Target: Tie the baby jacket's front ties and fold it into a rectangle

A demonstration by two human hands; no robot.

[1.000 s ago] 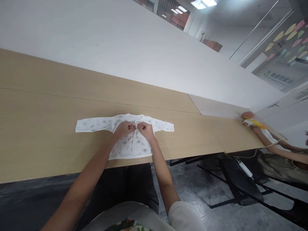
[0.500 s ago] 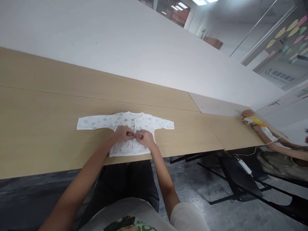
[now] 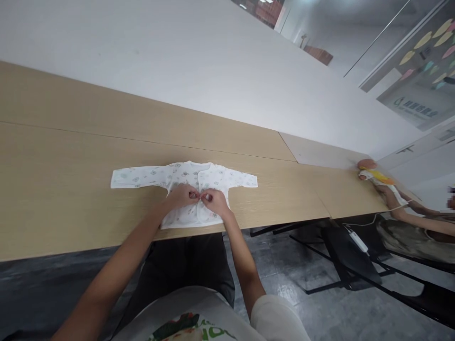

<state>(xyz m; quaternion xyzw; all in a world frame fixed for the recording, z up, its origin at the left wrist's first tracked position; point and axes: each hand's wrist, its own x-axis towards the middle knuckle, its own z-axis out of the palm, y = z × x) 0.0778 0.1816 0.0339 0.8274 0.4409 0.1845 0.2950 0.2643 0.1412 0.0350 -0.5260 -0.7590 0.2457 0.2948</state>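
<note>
A small white baby shirt (image 3: 181,179) with a faint printed pattern lies spread on the wooden table (image 3: 71,203), both sleeves stretched out sideways and its hem close to the table's front edge. Over the middle of its front, my left hand (image 3: 182,196) pinches the fabric at the front opening. My right hand (image 3: 214,201) pinches the same opening from the right, its fingertips almost meeting those of the left. Whatever small fastening lies between the fingertips is too small to make out.
A white wall (image 3: 177,61) rises behind the table. At the far right another person's arm (image 3: 408,215) reaches to a doll (image 3: 369,173) in yellow and white. Black folding chairs (image 3: 350,253) stand at the right, one with a white power strip (image 3: 358,241) on it.
The view has shifted slightly. Both hands remain pinching at the shirt's front, with only a small change in the fingers.
</note>
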